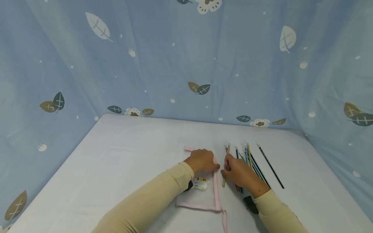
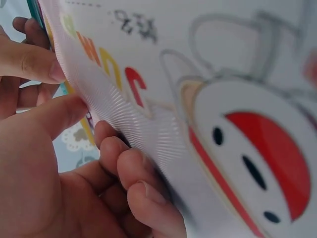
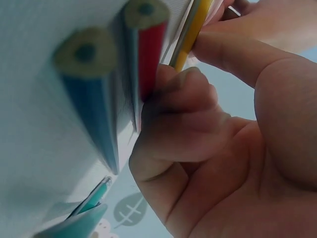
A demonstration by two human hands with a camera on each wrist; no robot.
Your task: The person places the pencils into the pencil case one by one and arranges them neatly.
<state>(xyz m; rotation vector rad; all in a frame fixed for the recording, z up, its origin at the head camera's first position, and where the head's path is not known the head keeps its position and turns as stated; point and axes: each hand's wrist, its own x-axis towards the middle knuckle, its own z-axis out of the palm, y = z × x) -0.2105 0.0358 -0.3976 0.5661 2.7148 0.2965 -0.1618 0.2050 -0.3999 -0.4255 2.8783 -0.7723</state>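
Observation:
A translucent mesh pouch [image 1: 204, 200] with pink edging and a cartoon print lies on the table. My left hand [image 1: 202, 160] grips its right edge near the far end, thumb toward the pencils. In the left wrist view, curled fingers [image 2: 141, 178] lie against the mesh beside the coloured letters. Just to the right, my right hand [image 1: 240, 171] pinches a yellow pencil [image 1: 223, 182] between thumb and fingers. A red pencil [image 3: 152, 59] and a blue pencil [image 3: 91, 114] lie close to its curled fingers in the right wrist view.
Several pencils [image 1: 256, 166] lie fanned out under and beyond my right hand. A black pencil [image 1: 271, 166] lies apart on the far right. The pouch's pink strap [image 1: 224, 220] trails toward the near edge. Blue patterned cloth [image 1: 163, 64] hangs behind and beside the white table [image 1: 131, 155].

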